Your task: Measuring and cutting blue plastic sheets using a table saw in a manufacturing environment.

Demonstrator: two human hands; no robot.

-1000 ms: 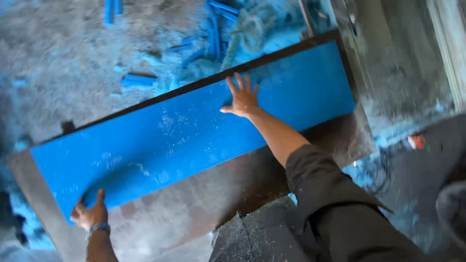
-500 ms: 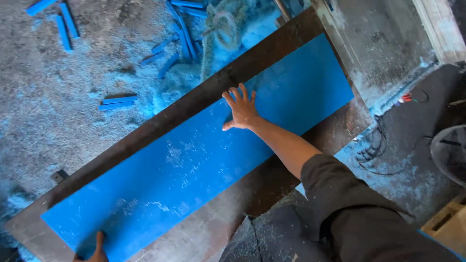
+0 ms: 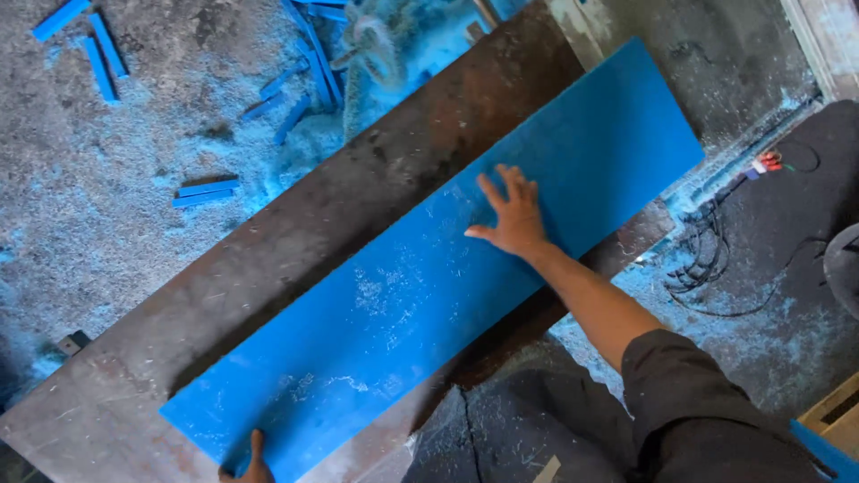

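A long blue board [image 3: 420, 286] dusted with pale shavings lies slantwise on a dark rusty metal table [image 3: 295, 241]. My right hand [image 3: 510, 215] rests flat on the board's upper half, fingers spread. My left hand [image 3: 250, 463] is at the bottom edge of the view, on the board's near left end; only a thumb and part of the hand show, so its grip is unclear.
Blue offcut strips [image 3: 204, 191] and more strips [image 3: 89, 40] lie in blue-grey sawdust on the floor beyond the table. A black cable tangle [image 3: 707, 268] with a red connector lies at the right. A wooden box corner [image 3: 837, 411] shows at lower right.
The board has slid toward me and to the right across the table, baring more dark metal along the far side. My right hand stayed flat on it; my left hand dropped to the frame's bottom edge.
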